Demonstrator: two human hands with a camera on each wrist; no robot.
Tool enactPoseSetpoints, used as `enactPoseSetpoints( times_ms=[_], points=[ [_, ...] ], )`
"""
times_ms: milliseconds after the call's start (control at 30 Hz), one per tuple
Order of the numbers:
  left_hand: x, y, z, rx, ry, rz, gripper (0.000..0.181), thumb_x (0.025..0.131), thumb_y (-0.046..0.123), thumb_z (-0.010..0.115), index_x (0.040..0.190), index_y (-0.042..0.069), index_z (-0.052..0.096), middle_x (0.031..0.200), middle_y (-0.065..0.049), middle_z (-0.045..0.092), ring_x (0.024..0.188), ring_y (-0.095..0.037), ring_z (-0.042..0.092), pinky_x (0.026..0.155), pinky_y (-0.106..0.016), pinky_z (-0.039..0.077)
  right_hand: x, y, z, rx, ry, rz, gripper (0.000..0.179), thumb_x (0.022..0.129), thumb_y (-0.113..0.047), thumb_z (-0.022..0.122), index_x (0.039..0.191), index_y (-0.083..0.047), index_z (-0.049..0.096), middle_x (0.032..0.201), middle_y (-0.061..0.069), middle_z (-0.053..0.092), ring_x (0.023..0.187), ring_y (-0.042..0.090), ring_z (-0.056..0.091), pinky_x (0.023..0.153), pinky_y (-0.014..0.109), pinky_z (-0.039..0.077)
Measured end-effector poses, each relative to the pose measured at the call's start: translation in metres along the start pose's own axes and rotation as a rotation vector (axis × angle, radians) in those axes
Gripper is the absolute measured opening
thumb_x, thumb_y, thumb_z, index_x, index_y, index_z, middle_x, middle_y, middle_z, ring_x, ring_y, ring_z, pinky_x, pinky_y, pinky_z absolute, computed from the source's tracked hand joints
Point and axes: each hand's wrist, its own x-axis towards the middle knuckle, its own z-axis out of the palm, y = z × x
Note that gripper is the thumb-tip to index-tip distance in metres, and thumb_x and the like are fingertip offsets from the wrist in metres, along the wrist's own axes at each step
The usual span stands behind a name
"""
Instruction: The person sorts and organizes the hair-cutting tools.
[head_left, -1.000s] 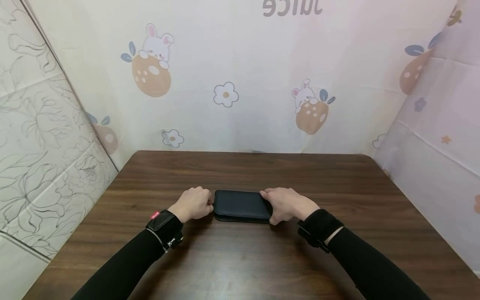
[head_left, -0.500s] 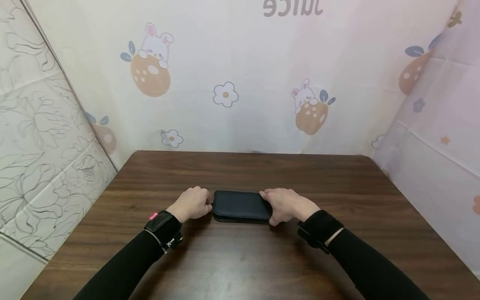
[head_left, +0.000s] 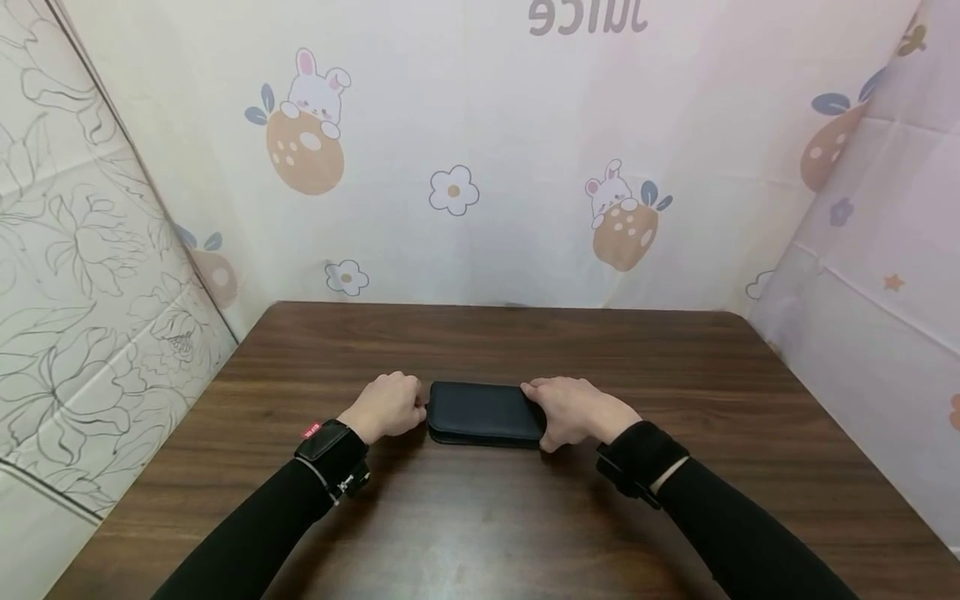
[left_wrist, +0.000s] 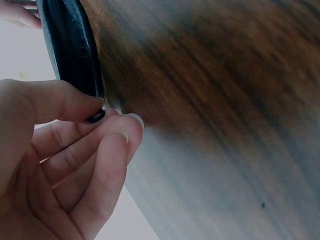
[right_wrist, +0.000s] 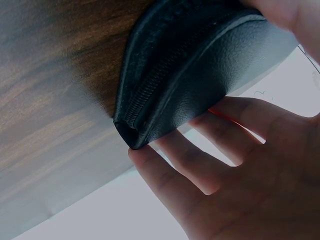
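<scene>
A black zip-around wallet (head_left: 486,412) lies flat on the wooden table, between both hands. At its left end my left hand (head_left: 386,406) pinches the small black zipper pull (left_wrist: 96,117) between thumb and forefinger; the left wrist view shows this close up. My right hand (head_left: 576,408) grips the wallet's right end, thumb on the near side and fingers around the far side. In the right wrist view the fingers lie along the leather edge and the zipper teeth (right_wrist: 155,80) are visible. The wallet's underside is hidden.
The brown wood-grain table (head_left: 480,533) extends around the wallet on all sides. A pale curtain (head_left: 517,100) with rabbit and strawberry prints hangs behind the table's far edge. A flower-line panel (head_left: 97,275) stands at the left.
Hardly anything differs: both hands keep their places at the wallet's ends. The whole head view shifts by a few pixels.
</scene>
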Motion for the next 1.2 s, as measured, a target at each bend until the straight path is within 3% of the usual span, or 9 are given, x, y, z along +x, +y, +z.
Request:
enactPoseSetpoints(
  times_ms=[467,767,1000,1200],
  points=[
    [0.0017,0.0007,-0.0027,0.0,-0.013,-0.003,0.035,0.092,0.005,0.066,0.061,0.015,0.051,0.058,0.005,0.038,0.056,-0.013,0.037,0.057,-0.031,0.031,0.0003,-0.0002,-0.0004,0.006,0.002,-0.009,0.088,0.078,-0.019,0.084,0.153,-0.001,0.043,0.153,0.015,0.047,0.137,0.036,0.049,0.104,0.051,0.045],
    [0.0024,0.0011,-0.0017,-0.005,-0.008,-0.016,0.033,0.092,0.005,0.066,0.062,0.014,0.054,0.058,0.003,0.039,0.056,-0.015,0.039,0.059,-0.032,0.032,0.0007,0.0001,-0.0002,0.001,0.005,-0.011,0.087,0.078,-0.02,0.084,0.153,-0.001,0.043,0.152,0.015,0.047,0.136,0.035,0.049,0.104,0.05,0.045],
    [0.0015,0.0016,-0.0018,0.004,0.006,-0.02,0.023,0.091,0.006,0.067,0.07,0.013,0.062,0.064,0.001,0.051,0.06,-0.016,0.046,0.062,-0.035,0.04,0.0012,-0.001,-0.0004,0.006,0.0,0.001,0.088,0.078,-0.02,0.085,0.153,-0.002,0.043,0.153,0.015,0.047,0.137,0.035,0.048,0.105,0.051,0.044],
    [0.0036,0.0016,-0.0025,0.008,-0.005,-0.011,0.034,0.092,0.005,0.066,0.062,0.015,0.053,0.057,0.003,0.041,0.055,-0.014,0.04,0.059,-0.032,0.033,0.0008,-0.0005,0.0002,0.001,0.003,-0.006,0.088,0.078,-0.02,0.085,0.153,-0.002,0.044,0.152,0.015,0.048,0.135,0.035,0.05,0.103,0.05,0.046]
  ],
)
